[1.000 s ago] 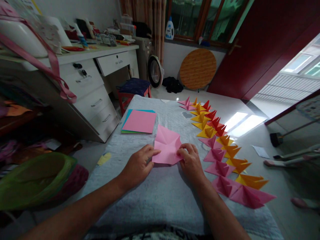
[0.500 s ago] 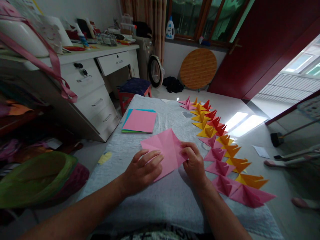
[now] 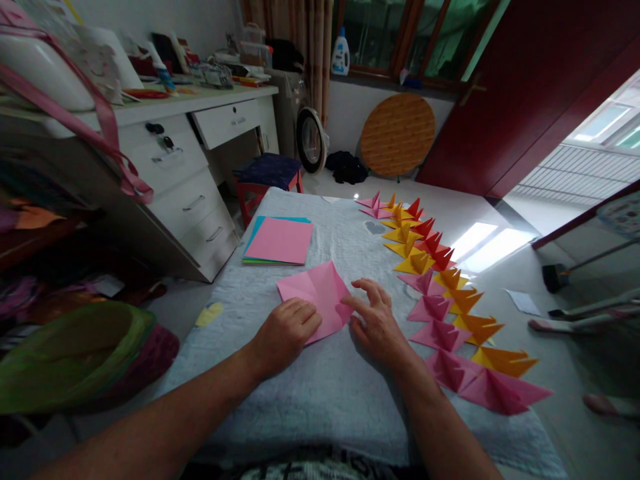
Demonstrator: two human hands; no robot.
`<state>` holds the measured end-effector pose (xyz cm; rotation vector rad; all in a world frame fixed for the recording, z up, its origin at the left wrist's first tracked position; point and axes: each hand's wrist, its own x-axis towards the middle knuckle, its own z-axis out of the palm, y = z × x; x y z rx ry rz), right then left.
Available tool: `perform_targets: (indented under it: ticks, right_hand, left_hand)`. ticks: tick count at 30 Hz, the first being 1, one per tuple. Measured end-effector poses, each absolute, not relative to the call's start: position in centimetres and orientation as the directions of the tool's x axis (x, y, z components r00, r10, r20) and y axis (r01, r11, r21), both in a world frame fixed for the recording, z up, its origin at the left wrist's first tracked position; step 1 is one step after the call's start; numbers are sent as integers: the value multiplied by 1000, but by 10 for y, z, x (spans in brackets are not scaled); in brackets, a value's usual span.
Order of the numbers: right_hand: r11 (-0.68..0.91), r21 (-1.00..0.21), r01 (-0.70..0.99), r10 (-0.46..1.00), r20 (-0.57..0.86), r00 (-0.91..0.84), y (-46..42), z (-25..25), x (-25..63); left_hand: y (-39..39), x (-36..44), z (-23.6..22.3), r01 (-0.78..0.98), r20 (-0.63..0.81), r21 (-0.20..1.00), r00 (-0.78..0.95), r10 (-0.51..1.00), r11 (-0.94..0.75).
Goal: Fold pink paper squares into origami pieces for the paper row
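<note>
From my remote seat I see a bare left hand (image 3: 287, 333) and bare right hand (image 3: 376, 323), a bare left forearm (image 3: 193, 407) and right forearm (image 3: 436, 413), plus a dark cloth garment (image 3: 310, 471) with pale, blocky patterning, cropped too tightly to read.

The washing machine (image 3: 290, 100), curtain (image 3: 317, 60) and desk (image 3: 193, 217) show a home

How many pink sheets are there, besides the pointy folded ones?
2: the creased pink sheet, with the left hand on it and the right hand at its edge; and the pink square topping the paper stack. More may hide inside the stack.
</note>
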<state>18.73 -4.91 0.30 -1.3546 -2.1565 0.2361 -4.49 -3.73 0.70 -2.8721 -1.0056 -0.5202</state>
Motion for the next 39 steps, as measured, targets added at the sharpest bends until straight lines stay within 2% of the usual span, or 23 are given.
perform_targets:
  ticks: [5, 10, 15, 21, 25, 30, 35, 39]
  right_hand:
    - [422, -403, 812, 889, 359, -283, -45, -4, 193]
    - [400, -445, 801, 898, 365, -246, -43, -8, 199]
    - [377, -548, 747, 923, 293, -251, -47, -2, 195]
    - [284, -613, 738, 958, 205, -198, -46, 2, 195]
    - [244, -625, 741, 970, 169, -177, -43, 3, 196]
    - [189, -618, 763, 982, 134, -135, -42, 2, 194]
    - [184, -591, 785, 981, 164, -106, -41, -3, 191]
    - [174, -568, 804, 981, 174, -89, -41, -5, 189]
  left_hand:
    - [-37, -47, 10, 671, 236, 252, 656, 717, -697]
    - [-35, -49, 8, 615, 286, 426, 604, 744, -663]
    - [-32, -48, 6, 600, 325, 504, 535, 780, -621]
    - [-29, -46, 11, 661, 220, 618, 374, 901, -426]
    - [-24, -47, 9, 696, 206, 609, 324, 923, -380]
    - [-22, -47, 3, 783, 216, 509, 286, 933, -358]
    - [-24, -46, 0, 867, 221, 404, 218, 951, -293]
    - [-25, -46, 2, 895, 181, 371, 192, 965, -248]
